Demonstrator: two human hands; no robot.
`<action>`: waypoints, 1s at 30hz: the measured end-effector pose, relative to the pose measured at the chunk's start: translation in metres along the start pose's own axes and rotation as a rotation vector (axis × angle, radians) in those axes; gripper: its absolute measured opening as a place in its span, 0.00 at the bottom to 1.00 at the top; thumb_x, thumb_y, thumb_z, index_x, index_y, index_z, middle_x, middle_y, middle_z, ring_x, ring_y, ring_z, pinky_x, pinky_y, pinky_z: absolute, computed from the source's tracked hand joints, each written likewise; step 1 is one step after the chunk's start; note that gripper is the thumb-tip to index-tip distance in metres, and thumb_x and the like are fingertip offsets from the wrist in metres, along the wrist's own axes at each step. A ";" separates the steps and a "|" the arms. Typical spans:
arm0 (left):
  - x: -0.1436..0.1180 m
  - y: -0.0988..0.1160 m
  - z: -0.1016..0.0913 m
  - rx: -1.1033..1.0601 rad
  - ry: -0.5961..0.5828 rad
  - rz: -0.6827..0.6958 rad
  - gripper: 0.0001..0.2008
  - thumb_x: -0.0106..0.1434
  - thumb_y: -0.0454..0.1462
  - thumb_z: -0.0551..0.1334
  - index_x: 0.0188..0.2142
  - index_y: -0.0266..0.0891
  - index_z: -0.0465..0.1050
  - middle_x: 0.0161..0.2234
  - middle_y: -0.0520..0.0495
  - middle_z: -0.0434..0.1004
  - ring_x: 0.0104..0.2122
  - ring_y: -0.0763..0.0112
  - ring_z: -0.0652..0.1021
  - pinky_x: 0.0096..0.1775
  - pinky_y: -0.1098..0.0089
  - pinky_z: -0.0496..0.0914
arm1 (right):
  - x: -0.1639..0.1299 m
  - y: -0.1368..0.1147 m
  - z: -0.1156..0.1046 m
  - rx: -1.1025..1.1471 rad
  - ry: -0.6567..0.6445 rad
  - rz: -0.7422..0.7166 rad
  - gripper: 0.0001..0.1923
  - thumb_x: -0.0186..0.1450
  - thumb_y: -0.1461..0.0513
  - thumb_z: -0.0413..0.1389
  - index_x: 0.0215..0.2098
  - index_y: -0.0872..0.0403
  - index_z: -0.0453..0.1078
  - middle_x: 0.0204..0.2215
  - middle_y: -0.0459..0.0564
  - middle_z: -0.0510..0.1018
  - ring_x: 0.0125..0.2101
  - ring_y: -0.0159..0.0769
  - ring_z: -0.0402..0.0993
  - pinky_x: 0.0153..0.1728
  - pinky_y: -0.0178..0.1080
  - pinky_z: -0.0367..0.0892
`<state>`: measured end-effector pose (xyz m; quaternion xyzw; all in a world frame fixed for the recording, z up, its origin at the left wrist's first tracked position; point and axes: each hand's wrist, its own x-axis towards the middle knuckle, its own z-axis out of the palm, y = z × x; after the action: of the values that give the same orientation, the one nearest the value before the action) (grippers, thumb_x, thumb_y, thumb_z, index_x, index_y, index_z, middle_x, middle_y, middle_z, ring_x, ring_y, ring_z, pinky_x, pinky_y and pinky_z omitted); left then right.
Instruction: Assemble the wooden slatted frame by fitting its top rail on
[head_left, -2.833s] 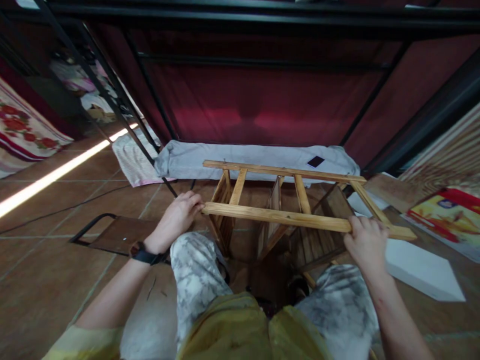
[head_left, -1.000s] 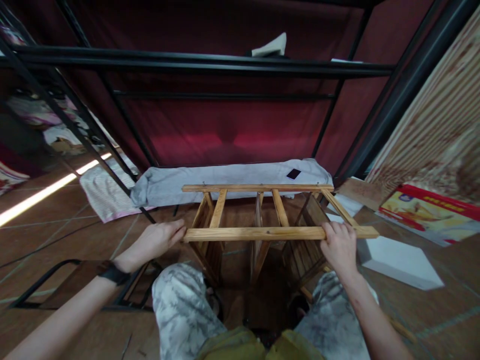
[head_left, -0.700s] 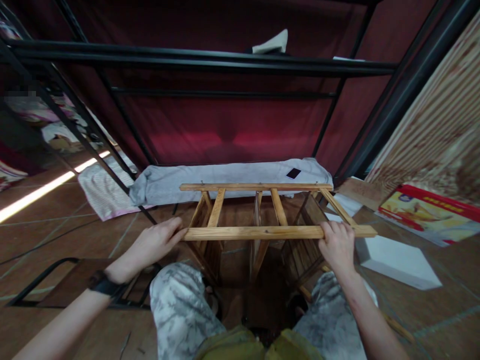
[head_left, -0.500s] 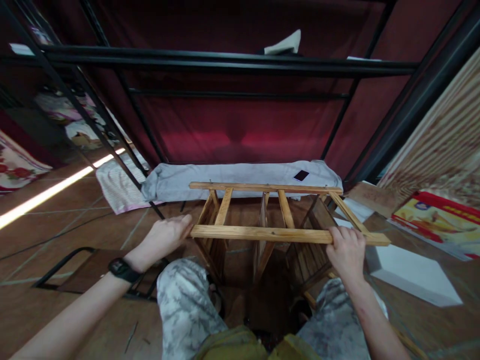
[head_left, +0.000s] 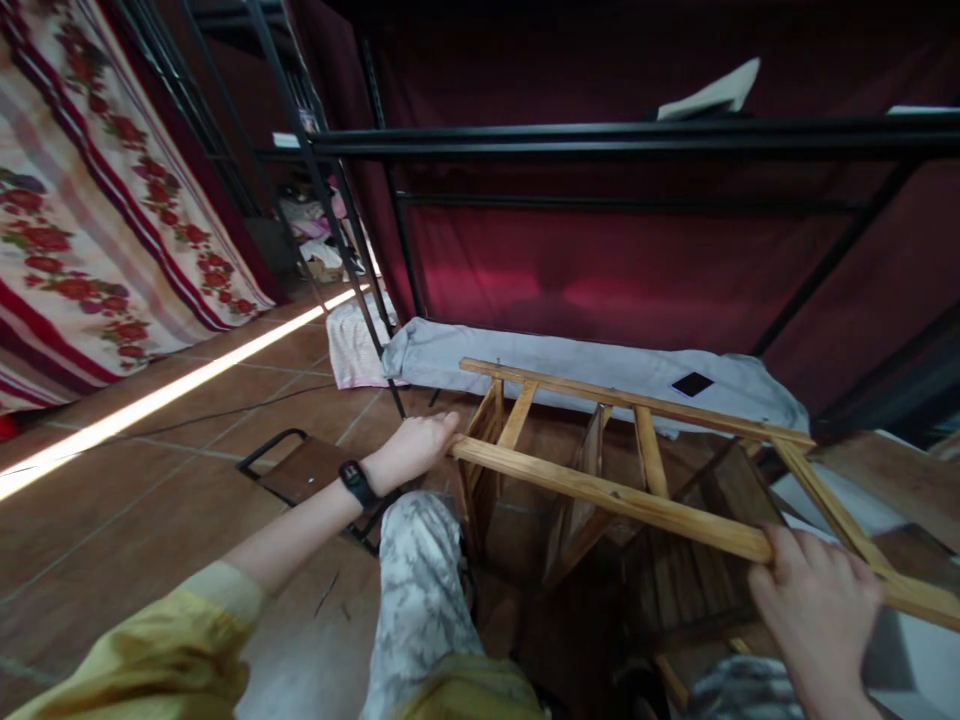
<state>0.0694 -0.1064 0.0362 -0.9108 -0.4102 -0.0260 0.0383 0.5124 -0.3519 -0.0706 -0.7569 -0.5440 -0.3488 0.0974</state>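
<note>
A wooden shelf frame (head_left: 600,492) stands in front of me, with two long rails joined by short crosspieces. Slatted wooden panels (head_left: 690,570) hang below the rails, partly in shadow. My left hand (head_left: 420,446), with a black watch on its wrist, is closed around the left end of the near rail. Toward the other end of that same rail, my right hand (head_left: 817,600) grips the wood, its thumb side facing inward. Small screws or nails stick up from the far rail. The lower part of the frame is dark between my knees.
Behind the frame is a low bench with a grey cloth (head_left: 555,358) and a dark phone (head_left: 692,384). A black metal rack (head_left: 570,140) rises over it. A small folding stool (head_left: 307,468) stands left on the tiled floor. A floral curtain (head_left: 97,200) hangs far left.
My view has turned left, bringing more of the curtain into sight. The frame appears slanted, its right end nearer me. Both hands keep their hold on the near rail.
</note>
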 end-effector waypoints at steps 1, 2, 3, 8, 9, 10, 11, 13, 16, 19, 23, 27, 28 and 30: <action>0.001 0.002 0.001 0.037 0.017 -0.064 0.16 0.69 0.45 0.47 0.37 0.37 0.66 0.33 0.41 0.76 0.32 0.63 0.78 0.30 0.70 0.62 | 0.000 0.000 0.001 0.000 0.005 -0.008 0.13 0.59 0.64 0.50 0.43 0.55 0.67 0.30 0.52 0.71 0.36 0.46 0.67 0.45 0.47 0.56; 0.001 0.004 0.003 0.061 0.031 -0.125 0.18 0.69 0.47 0.47 0.36 0.37 0.66 0.33 0.40 0.77 0.32 0.62 0.78 0.29 0.70 0.62 | 0.000 0.000 0.001 0.001 0.007 -0.018 0.13 0.59 0.64 0.50 0.43 0.55 0.67 0.30 0.52 0.71 0.36 0.46 0.67 0.45 0.47 0.56; 0.001 0.006 0.005 0.067 0.041 -0.178 0.19 0.69 0.48 0.46 0.35 0.37 0.67 0.32 0.40 0.77 0.33 0.62 0.78 0.30 0.70 0.62 | 0.000 0.000 0.001 0.005 0.011 -0.028 0.13 0.59 0.64 0.50 0.43 0.55 0.66 0.30 0.52 0.71 0.35 0.46 0.67 0.45 0.47 0.57; -0.001 0.003 0.010 0.024 0.112 -0.316 0.19 0.69 0.46 0.45 0.31 0.40 0.68 0.31 0.43 0.78 0.33 0.63 0.78 0.30 0.70 0.61 | 0.002 -0.003 -0.001 0.025 0.005 -0.057 0.14 0.60 0.64 0.50 0.45 0.55 0.65 0.30 0.52 0.71 0.36 0.48 0.68 0.44 0.47 0.58; -0.002 0.000 0.010 0.014 0.116 -0.297 0.19 0.69 0.46 0.45 0.31 0.40 0.68 0.31 0.43 0.78 0.33 0.63 0.78 0.30 0.70 0.61 | 0.003 -0.004 -0.001 0.027 0.000 -0.060 0.14 0.60 0.64 0.50 0.45 0.55 0.65 0.30 0.52 0.71 0.36 0.48 0.68 0.44 0.47 0.59; -0.002 -0.002 0.008 -0.004 0.104 -0.266 0.19 0.69 0.46 0.46 0.31 0.40 0.67 0.31 0.43 0.78 0.33 0.63 0.78 0.29 0.70 0.61 | 0.002 -0.004 -0.002 0.028 -0.004 -0.062 0.14 0.59 0.64 0.50 0.44 0.55 0.65 0.30 0.52 0.71 0.36 0.49 0.68 0.44 0.47 0.59; -0.003 -0.004 0.007 -0.027 0.082 -0.236 0.18 0.69 0.47 0.47 0.31 0.40 0.67 0.30 0.44 0.77 0.32 0.64 0.78 0.29 0.70 0.61 | 0.002 -0.004 -0.002 0.029 -0.006 -0.063 0.13 0.59 0.64 0.50 0.43 0.55 0.65 0.29 0.52 0.71 0.36 0.49 0.69 0.44 0.48 0.59; -0.002 -0.007 0.003 -0.052 0.036 -0.214 0.18 0.68 0.48 0.48 0.30 0.40 0.67 0.28 0.45 0.76 0.30 0.64 0.77 0.28 0.70 0.60 | 0.000 -0.004 -0.002 0.030 -0.010 -0.059 0.12 0.59 0.63 0.50 0.42 0.54 0.65 0.29 0.52 0.71 0.36 0.50 0.69 0.44 0.49 0.60; 0.000 -0.005 -0.001 -0.018 0.031 -0.200 0.14 0.68 0.42 0.50 0.30 0.40 0.67 0.29 0.44 0.76 0.30 0.64 0.77 0.29 0.70 0.61 | -0.003 -0.004 -0.001 0.019 -0.028 -0.046 0.12 0.58 0.63 0.51 0.42 0.54 0.65 0.29 0.53 0.71 0.36 0.51 0.69 0.43 0.49 0.60; 0.003 -0.005 -0.003 -0.075 0.033 -0.195 0.12 0.66 0.41 0.51 0.30 0.39 0.67 0.29 0.43 0.75 0.29 0.65 0.76 0.29 0.70 0.61 | -0.006 -0.003 0.001 0.000 -0.047 -0.047 0.13 0.58 0.63 0.51 0.42 0.55 0.66 0.29 0.53 0.71 0.36 0.51 0.69 0.43 0.49 0.60; 0.004 -0.014 -0.009 -0.369 -0.023 -0.083 0.12 0.64 0.45 0.55 0.35 0.39 0.69 0.29 0.48 0.74 0.28 0.70 0.74 0.29 0.72 0.63 | -0.008 0.000 0.001 -0.005 -0.042 -0.045 0.15 0.58 0.62 0.51 0.43 0.56 0.67 0.28 0.54 0.71 0.36 0.52 0.68 0.42 0.49 0.60; 0.003 -0.021 -0.011 -0.492 -0.114 0.141 0.11 0.64 0.41 0.55 0.33 0.38 0.73 0.32 0.47 0.74 0.32 0.71 0.74 0.35 0.72 0.65 | -0.009 0.000 -0.001 -0.006 -0.034 -0.018 0.13 0.58 0.62 0.51 0.41 0.56 0.67 0.27 0.55 0.71 0.36 0.54 0.69 0.40 0.50 0.60; 0.003 -0.022 -0.011 -0.490 -0.115 0.147 0.11 0.64 0.40 0.55 0.32 0.38 0.73 0.33 0.46 0.75 0.33 0.70 0.74 0.36 0.72 0.65 | -0.009 0.000 -0.001 -0.004 -0.031 -0.016 0.13 0.57 0.62 0.51 0.41 0.56 0.67 0.27 0.55 0.71 0.36 0.53 0.69 0.40 0.50 0.60; 0.002 -0.024 -0.011 -0.499 -0.102 0.106 0.11 0.64 0.39 0.54 0.32 0.37 0.72 0.32 0.45 0.75 0.32 0.70 0.74 0.36 0.72 0.66 | -0.009 -0.001 0.001 0.006 -0.027 -0.016 0.13 0.57 0.63 0.51 0.41 0.55 0.66 0.27 0.54 0.71 0.35 0.52 0.69 0.41 0.49 0.60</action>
<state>0.0525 -0.0902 0.0485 -0.9125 -0.3441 -0.0783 -0.2071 0.5105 -0.3580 -0.0771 -0.7568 -0.5524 -0.3378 0.0894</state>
